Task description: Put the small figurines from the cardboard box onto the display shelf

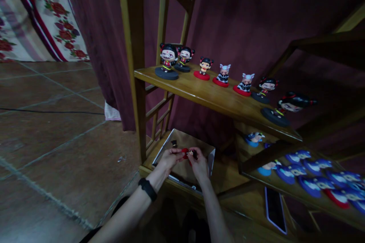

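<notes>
My left hand [169, 158] and my right hand [199, 163] meet over an open cardboard box [211, 159] on the lowest wooden shelf. Between their pinched fingers they hold a small figurine with a red base [188, 154]. A black band sits on my left wrist. A small dark piece [173, 143] lies inside the box behind my hands.
Several big-headed figurines [168, 59] on dark or red bases [201, 75] line the upper wooden shelf [216, 97]. Several blue-based figures [296, 157] fill the shelf at the right. A phone [275, 209] lies below them. A dark red curtain hangs behind; tiled floor lies left.
</notes>
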Tool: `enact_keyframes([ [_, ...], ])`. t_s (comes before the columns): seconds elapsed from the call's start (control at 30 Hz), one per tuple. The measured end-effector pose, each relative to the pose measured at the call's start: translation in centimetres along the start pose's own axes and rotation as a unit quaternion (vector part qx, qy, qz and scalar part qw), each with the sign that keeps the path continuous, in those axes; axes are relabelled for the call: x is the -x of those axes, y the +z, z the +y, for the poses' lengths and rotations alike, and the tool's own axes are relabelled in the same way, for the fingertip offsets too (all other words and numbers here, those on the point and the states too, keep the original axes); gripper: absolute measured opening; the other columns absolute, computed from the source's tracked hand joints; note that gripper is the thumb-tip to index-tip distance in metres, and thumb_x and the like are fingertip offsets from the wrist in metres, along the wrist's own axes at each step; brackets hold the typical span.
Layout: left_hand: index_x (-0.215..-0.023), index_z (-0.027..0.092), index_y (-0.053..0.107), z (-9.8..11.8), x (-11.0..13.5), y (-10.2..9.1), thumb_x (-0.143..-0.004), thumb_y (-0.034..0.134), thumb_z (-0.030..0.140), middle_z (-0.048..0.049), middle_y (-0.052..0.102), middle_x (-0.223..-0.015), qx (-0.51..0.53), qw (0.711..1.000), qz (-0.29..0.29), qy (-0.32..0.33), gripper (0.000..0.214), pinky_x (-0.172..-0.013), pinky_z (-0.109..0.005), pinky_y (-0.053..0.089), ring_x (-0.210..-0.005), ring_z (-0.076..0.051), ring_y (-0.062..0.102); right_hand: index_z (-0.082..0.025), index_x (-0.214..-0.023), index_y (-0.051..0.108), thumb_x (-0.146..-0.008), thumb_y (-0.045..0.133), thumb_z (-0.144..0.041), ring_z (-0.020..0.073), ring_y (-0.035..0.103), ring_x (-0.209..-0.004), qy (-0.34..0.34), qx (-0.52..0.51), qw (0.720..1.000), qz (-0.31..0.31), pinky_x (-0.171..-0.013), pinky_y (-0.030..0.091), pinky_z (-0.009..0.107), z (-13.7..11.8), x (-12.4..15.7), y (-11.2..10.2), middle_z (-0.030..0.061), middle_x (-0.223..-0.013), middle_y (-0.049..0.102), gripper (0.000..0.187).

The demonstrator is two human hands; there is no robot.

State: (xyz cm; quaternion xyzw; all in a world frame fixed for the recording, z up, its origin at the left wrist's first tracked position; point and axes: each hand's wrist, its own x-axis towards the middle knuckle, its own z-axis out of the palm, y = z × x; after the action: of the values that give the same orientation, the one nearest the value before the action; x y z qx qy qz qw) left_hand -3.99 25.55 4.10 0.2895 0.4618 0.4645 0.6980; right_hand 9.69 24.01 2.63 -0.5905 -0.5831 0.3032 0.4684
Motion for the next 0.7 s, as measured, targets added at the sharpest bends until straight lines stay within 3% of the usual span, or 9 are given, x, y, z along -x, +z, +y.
enact_keyframes([
  [0.2,-0.07,0.011,0.069,-0.2,-0.2,-0.1,-0.049,0.079,0.019,-0.0049,0.067,-0.063,0.008,1.0,-0.003,0.008,0.024,-0.061,-0.021,0.044,-0.057,-0.01,0.059,-0.025,-0.096,0.056,-0.078,0.048,-0.028,0.0173,0.06,-0.075,-0.024,0.067,0.997,-0.013,-0.067,0.044,0.027,-0.6,0.3,-0.4,0.0006,-0.084,0.065,0.02],
  [0.43,-0.064,0.01,0.068,-0.5,-0.2,0.0,-0.052,0.078,0.027,-0.0067,0.066,-0.062,0.029,0.999,0.017,0.019,0.023,-0.058,-0.024,0.047,-0.057,-0.012,0.059,-0.024,-0.094,0.055,-0.079,0.043,-0.019,0.0173,0.057,-0.086,-0.098,0.114,0.989,-0.007,-0.075,0.043,0.029,-1.5,0.7,0.0,0.004,-0.094,0.062,0.019],
  [0.7,-0.056,0.01,0.062,-0.7,-0.5,-0.1,-0.055,0.076,0.027,-0.0027,0.059,-0.053,0.018,0.999,0.029,0.017,0.022,-0.053,-0.023,0.045,-0.05,-0.01,0.054,-0.024,-0.1,0.054,-0.082,0.039,-0.018,0.0185,0.056,-0.091,-0.114,0.15,0.982,-0.03,-0.081,0.043,0.032,-2.2,1.1,0.1,0.0052,-0.098,0.059,0.024],
])
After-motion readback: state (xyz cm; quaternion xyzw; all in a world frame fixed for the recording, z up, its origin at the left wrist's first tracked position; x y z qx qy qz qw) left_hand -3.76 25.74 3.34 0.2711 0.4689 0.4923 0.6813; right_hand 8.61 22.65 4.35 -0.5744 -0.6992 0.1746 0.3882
